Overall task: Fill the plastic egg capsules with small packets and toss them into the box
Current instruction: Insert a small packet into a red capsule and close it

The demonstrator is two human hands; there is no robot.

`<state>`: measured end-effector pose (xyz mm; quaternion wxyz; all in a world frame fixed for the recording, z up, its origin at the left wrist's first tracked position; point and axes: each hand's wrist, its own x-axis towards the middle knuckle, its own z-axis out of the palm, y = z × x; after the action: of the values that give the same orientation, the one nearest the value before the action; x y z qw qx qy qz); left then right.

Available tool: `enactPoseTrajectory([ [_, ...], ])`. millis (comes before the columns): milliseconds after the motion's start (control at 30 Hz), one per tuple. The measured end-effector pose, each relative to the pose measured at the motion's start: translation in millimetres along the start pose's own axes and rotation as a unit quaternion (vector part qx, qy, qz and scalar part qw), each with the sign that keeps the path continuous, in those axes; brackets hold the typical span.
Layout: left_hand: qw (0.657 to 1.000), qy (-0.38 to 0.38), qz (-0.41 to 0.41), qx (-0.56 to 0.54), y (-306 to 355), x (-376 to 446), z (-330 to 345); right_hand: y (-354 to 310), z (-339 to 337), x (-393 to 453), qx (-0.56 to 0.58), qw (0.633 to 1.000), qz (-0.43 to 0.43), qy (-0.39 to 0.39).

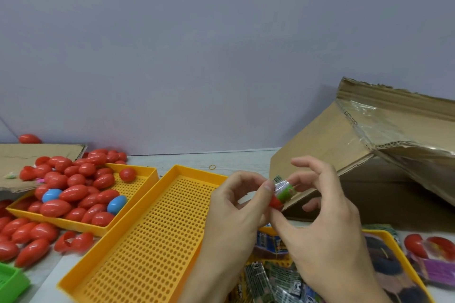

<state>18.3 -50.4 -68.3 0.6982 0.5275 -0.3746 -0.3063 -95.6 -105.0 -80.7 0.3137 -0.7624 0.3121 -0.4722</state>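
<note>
My left hand [242, 206] and my right hand [320, 206] meet above the middle of the table. Between their fingertips is a red egg capsule half [275, 202] with a rolled green and silver packet [283, 187] sticking out of it. The left thumb and forefinger pinch the packet and capsule from the left; the right fingers touch the packet from the right. The cardboard box [369, 155] lies tilted just behind my hands, its flap with clear tape hanging open. More small packets [273, 278] lie in a heap under my right wrist.
A long empty yellow perforated tray [147, 241] lies left of my hands. Beyond it a second yellow tray [142, 174] holds several red capsules [73, 192] and two blue ones [117, 204]. Loose red capsules cover the left table. A green bin corner [12, 283] shows bottom left.
</note>
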Motion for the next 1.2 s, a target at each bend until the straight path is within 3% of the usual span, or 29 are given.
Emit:
enactPoseTrajectory([
  [567, 0.999, -0.011, -0.005, -0.029, -3.7, 1.5, -3.6, 1.4, 0.3, -1.9, -0.017, 0.998, -0.039, 0.035],
  [1200, 0.991, -0.058, -0.078, -0.087, -2.3, 0.5, 2.2, -0.5, -1.5, -1.7, 0.003, 1.0, -0.024, 0.017],
])
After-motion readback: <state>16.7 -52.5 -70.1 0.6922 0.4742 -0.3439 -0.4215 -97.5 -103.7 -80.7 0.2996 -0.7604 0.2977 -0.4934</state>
